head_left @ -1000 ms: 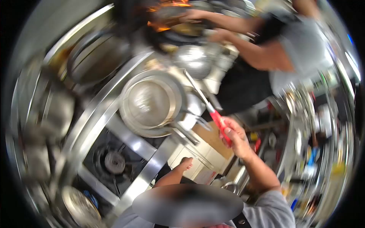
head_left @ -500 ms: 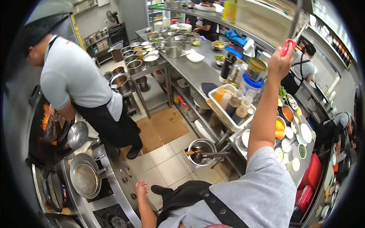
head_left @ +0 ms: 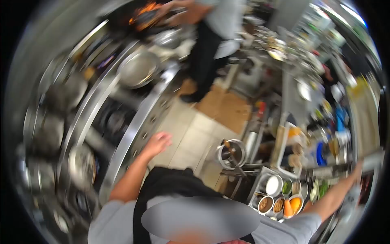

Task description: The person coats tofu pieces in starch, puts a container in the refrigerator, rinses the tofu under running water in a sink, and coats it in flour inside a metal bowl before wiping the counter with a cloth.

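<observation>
My left hand (head_left: 159,143) hangs over the tiled floor beside the stove front, its fingers loosely curled and apart with nothing visible in them. On the far right, my right arm stretches out past the prep counter. The right hand (head_left: 357,174) is smeared by motion near the end of a shelf, so its fingers and anything in them cannot be made out. Nearest that arm are a bowl of orange pieces (head_left: 295,204) and some green leaves (head_left: 323,188). Small tubs of brown food (head_left: 266,204) sit in the same tray area.
A co-worker (head_left: 215,40) stands at a flaming wok (head_left: 144,17). Along the left runs a stove (head_left: 134,126) with a large pan (head_left: 139,69). A metal pot (head_left: 231,153) with utensils stands by the counter. Squeeze bottles fill a white bin (head_left: 280,148). Cardboard (head_left: 223,106) covers part of the floor.
My view has swung left toward the stove, blurring much of it. My right hand, which held up a red-handled tool like scissors, is now lower at the far right; the tool is not discernible.
</observation>
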Motion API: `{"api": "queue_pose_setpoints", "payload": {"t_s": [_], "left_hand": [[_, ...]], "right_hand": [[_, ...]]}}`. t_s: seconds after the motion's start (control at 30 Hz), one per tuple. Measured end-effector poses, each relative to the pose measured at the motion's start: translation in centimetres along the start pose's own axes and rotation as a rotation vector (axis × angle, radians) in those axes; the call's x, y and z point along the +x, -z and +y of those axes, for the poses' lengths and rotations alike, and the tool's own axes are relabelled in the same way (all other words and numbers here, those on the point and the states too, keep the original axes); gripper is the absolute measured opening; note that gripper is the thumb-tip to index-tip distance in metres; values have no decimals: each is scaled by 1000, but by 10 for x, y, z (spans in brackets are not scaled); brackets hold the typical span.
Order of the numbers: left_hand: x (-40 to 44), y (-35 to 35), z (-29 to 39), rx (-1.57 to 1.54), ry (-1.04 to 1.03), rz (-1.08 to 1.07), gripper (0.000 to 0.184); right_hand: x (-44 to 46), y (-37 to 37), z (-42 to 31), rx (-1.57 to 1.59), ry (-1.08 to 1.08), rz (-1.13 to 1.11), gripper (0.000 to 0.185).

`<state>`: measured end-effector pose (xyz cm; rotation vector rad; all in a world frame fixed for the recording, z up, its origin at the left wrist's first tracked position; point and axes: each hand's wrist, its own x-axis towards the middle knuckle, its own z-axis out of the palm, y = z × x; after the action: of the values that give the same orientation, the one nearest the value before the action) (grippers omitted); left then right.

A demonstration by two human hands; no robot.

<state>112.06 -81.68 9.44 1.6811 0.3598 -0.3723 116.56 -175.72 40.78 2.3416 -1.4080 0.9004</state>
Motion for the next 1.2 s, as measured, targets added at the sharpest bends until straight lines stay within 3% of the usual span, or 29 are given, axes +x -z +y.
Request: {"api": "queue_pose_setpoints", "payload": {"t_s": [0.13,0.23,0.33,0.4,0.57,0.7,0.8,0.83,0.93,1.07,1.2], "left_hand": [[-68,9,-5,-162,-74,68,29],[-137,20,-16,-309,-250,126,29],[-240,58,-8,-354,-340,301,30],[-312,86,-20,-339,-509,505,31],[-498,135,-110,-457,-759,848,34],[-618,160,-175,-461,-633,1093,29],[-679,177,-212,-546,-479,1333,22],[-692,187,-226,-604,-454,1372,21],[-724,198,-262,-648,-371,1503,20],[-746,204,-304,-701,-193,1636,19],[-768,210,-325,-638,55,1701,21]], "right_hand": [[-49,60,-77,235,104,202,53],[-120,137,-138,528,229,338,51],[-216,234,-196,840,365,396,49],[-289,300,-233,1030,448,395,47],[-472,440,-279,1352,593,287,44],[-608,504,-297,1514,736,23,43],[-666,490,-321,1617,1050,12,47],[-697,503,-326,1632,1145,32,48],[-765,552,-292,1769,1170,-363,45],[-805,576,-291,1946,1407,-353,41],[-847,601,-276,1990,1560,-761,41]]}}
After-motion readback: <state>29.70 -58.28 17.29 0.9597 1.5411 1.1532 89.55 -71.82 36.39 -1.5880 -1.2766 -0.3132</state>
